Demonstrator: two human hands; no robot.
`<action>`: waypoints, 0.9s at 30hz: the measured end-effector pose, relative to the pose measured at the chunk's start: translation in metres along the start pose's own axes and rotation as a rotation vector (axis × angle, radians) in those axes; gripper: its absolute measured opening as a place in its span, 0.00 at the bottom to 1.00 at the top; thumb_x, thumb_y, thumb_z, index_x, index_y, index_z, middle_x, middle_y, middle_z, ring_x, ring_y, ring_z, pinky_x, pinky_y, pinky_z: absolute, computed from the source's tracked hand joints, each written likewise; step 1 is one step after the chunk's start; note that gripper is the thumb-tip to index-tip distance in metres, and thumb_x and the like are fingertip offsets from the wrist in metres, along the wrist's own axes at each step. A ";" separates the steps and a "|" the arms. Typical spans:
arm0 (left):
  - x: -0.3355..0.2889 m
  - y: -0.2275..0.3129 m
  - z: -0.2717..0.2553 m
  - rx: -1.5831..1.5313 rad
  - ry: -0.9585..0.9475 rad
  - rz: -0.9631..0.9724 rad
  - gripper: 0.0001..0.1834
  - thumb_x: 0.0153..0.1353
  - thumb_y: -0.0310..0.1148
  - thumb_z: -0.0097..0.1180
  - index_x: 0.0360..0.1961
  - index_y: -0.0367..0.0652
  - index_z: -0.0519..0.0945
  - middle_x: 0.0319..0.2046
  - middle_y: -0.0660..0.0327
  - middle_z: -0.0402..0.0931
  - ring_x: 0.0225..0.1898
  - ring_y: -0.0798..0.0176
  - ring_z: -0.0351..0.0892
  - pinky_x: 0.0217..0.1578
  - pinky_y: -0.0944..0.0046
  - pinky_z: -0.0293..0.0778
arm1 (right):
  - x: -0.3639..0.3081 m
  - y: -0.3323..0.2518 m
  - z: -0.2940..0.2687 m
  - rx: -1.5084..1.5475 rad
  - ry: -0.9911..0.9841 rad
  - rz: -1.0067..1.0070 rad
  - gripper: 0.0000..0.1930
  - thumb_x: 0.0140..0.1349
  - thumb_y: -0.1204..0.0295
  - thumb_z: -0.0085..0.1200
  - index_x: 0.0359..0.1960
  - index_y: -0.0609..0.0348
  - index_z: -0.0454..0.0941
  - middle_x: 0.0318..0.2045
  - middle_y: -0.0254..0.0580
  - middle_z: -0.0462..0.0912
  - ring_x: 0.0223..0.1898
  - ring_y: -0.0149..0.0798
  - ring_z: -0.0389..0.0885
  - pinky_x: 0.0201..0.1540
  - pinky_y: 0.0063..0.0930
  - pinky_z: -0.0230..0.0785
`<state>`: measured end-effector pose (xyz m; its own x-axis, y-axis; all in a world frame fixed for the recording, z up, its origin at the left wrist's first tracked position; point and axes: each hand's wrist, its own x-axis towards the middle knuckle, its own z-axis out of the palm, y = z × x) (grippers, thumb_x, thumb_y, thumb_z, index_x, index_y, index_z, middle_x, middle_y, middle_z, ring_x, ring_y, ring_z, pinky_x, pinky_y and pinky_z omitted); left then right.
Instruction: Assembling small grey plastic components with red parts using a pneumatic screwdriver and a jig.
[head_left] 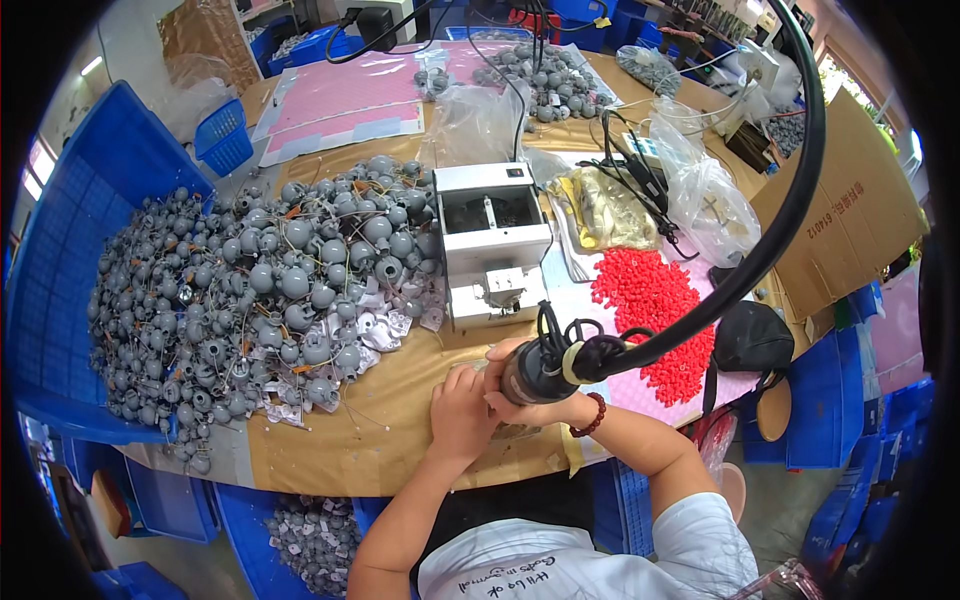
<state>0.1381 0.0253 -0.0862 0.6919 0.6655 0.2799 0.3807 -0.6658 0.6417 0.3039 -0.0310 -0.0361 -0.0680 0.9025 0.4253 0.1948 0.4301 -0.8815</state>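
My right hand (pixel 548 412) is wrapped round a black cylindrical power tool (pixel 530 374), seen from above, with a thick black cable at its top. The tool covers most of that hand, and its lower end is hidden. Close against it, my left hand (pixel 462 408) has its fingers curled in at the table edge; whatever they hold is hidden under both hands. Just beyond my hands stands a white boxy machine (pixel 492 245) with an open dark bay. To its left spreads a big heap of grey ball-shaped parts (pixel 295 280) with thin wires.
Small red plastic parts (pixel 655 315) lie in a pile on the right. The thick black cable (pixel 770 240) arches over that side. A black pouch (pixel 752 337), clear plastic bags (pixel 700 185) and a cardboard box (pixel 850 210) stand further right. A blue crate (pixel 85 215) borders the heap.
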 end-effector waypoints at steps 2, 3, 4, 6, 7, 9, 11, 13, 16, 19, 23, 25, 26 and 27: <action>-0.001 -0.001 0.000 0.006 0.005 0.007 0.22 0.51 0.36 0.71 0.47 0.47 0.78 0.47 0.59 0.77 0.59 0.50 0.75 0.50 0.48 0.70 | -0.003 0.006 0.000 -0.012 0.008 -0.001 0.34 0.60 0.86 0.64 0.67 0.54 0.65 0.34 0.37 0.82 0.35 0.28 0.81 0.39 0.25 0.75; -0.002 -0.002 0.002 0.019 0.003 0.009 0.22 0.51 0.35 0.71 0.47 0.47 0.79 0.48 0.59 0.77 0.59 0.50 0.75 0.50 0.48 0.70 | -0.005 0.008 0.000 -0.019 0.012 -0.002 0.33 0.60 0.85 0.64 0.66 0.54 0.65 0.34 0.37 0.82 0.35 0.28 0.81 0.39 0.25 0.75; -0.002 -0.003 0.003 0.032 0.001 0.009 0.22 0.51 0.35 0.71 0.47 0.47 0.79 0.48 0.59 0.77 0.59 0.50 0.75 0.51 0.48 0.70 | -0.003 0.008 -0.001 -0.028 0.033 0.004 0.33 0.60 0.85 0.64 0.66 0.55 0.65 0.34 0.38 0.82 0.36 0.28 0.81 0.39 0.25 0.75; -0.003 -0.004 0.004 0.065 -0.026 -0.008 0.22 0.51 0.34 0.71 0.48 0.46 0.79 0.48 0.59 0.77 0.59 0.50 0.75 0.51 0.48 0.70 | -0.001 0.007 -0.002 0.017 0.073 0.026 0.32 0.60 0.85 0.65 0.65 0.55 0.65 0.35 0.38 0.82 0.36 0.28 0.81 0.40 0.25 0.74; -0.002 -0.003 0.003 0.083 -0.048 -0.019 0.21 0.52 0.34 0.70 0.48 0.46 0.79 0.48 0.58 0.77 0.59 0.50 0.75 0.51 0.48 0.70 | 0.001 0.004 -0.003 0.040 0.094 0.038 0.32 0.59 0.85 0.65 0.64 0.56 0.65 0.36 0.39 0.82 0.36 0.28 0.80 0.40 0.25 0.74; -0.001 -0.001 0.000 0.111 -0.091 -0.038 0.21 0.53 0.33 0.70 0.49 0.45 0.80 0.48 0.58 0.77 0.59 0.50 0.74 0.52 0.48 0.70 | 0.007 -0.003 -0.006 0.075 0.150 0.075 0.32 0.59 0.84 0.65 0.64 0.58 0.65 0.35 0.38 0.82 0.35 0.28 0.81 0.39 0.26 0.74; -0.001 0.003 -0.004 0.117 -0.079 -0.032 0.21 0.54 0.33 0.69 0.49 0.44 0.81 0.49 0.58 0.77 0.59 0.49 0.74 0.53 0.47 0.70 | 0.014 -0.007 -0.013 0.126 0.284 0.138 0.31 0.60 0.83 0.65 0.63 0.62 0.65 0.35 0.38 0.82 0.33 0.30 0.81 0.37 0.27 0.75; -0.002 0.003 -0.006 0.098 -0.055 -0.040 0.21 0.54 0.33 0.69 0.50 0.44 0.81 0.49 0.57 0.77 0.59 0.49 0.73 0.54 0.47 0.70 | 0.024 -0.007 -0.031 0.137 0.501 0.265 0.29 0.61 0.82 0.64 0.63 0.65 0.66 0.34 0.37 0.82 0.32 0.30 0.82 0.36 0.27 0.76; -0.001 0.004 -0.005 0.052 -0.043 -0.043 0.22 0.55 0.33 0.70 0.52 0.43 0.81 0.53 0.57 0.77 0.61 0.47 0.72 0.57 0.47 0.70 | 0.031 0.018 -0.081 0.065 0.776 0.414 0.25 0.64 0.79 0.65 0.61 0.64 0.70 0.34 0.36 0.82 0.33 0.30 0.84 0.38 0.27 0.78; -0.003 0.004 -0.005 0.017 -0.026 -0.018 0.22 0.56 0.31 0.69 0.52 0.43 0.80 0.55 0.55 0.79 0.65 0.46 0.71 0.61 0.46 0.69 | 0.007 0.073 -0.116 0.143 0.904 0.490 0.27 0.67 0.75 0.64 0.66 0.66 0.69 0.44 0.42 0.83 0.42 0.34 0.84 0.46 0.28 0.78; -0.013 -0.001 0.001 -0.112 0.030 0.088 0.20 0.57 0.26 0.68 0.52 0.43 0.79 0.52 0.54 0.83 0.64 0.44 0.75 0.61 0.46 0.73 | -0.022 0.085 -0.107 -0.148 0.802 0.398 0.27 0.69 0.74 0.62 0.67 0.67 0.72 0.50 0.46 0.85 0.50 0.38 0.84 0.50 0.29 0.78; -0.018 -0.003 0.002 -0.169 0.068 0.126 0.19 0.57 0.23 0.67 0.51 0.42 0.79 0.50 0.54 0.84 0.61 0.44 0.79 0.59 0.48 0.76 | -0.026 0.060 -0.086 -0.219 0.556 0.397 0.22 0.69 0.72 0.63 0.63 0.65 0.76 0.46 0.44 0.86 0.45 0.36 0.85 0.47 0.29 0.78; -0.018 -0.002 0.002 -0.183 0.083 0.143 0.19 0.57 0.22 0.66 0.50 0.42 0.79 0.49 0.54 0.84 0.59 0.45 0.80 0.58 0.49 0.77 | -0.028 0.044 -0.074 -0.220 0.392 0.411 0.20 0.69 0.72 0.64 0.60 0.64 0.78 0.44 0.44 0.87 0.43 0.35 0.85 0.45 0.29 0.79; -0.017 0.000 0.001 -0.165 0.088 0.148 0.19 0.57 0.22 0.66 0.50 0.42 0.79 0.49 0.54 0.84 0.58 0.45 0.81 0.57 0.50 0.78 | -0.032 0.033 -0.063 -0.222 0.248 0.423 0.18 0.69 0.71 0.64 0.58 0.63 0.80 0.43 0.43 0.87 0.41 0.34 0.86 0.44 0.28 0.79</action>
<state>0.1268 0.0133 -0.0922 0.6737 0.5963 0.4365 0.1683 -0.6990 0.6951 0.3740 -0.0467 -0.0663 0.2897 0.9517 0.1016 0.3590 -0.0097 -0.9333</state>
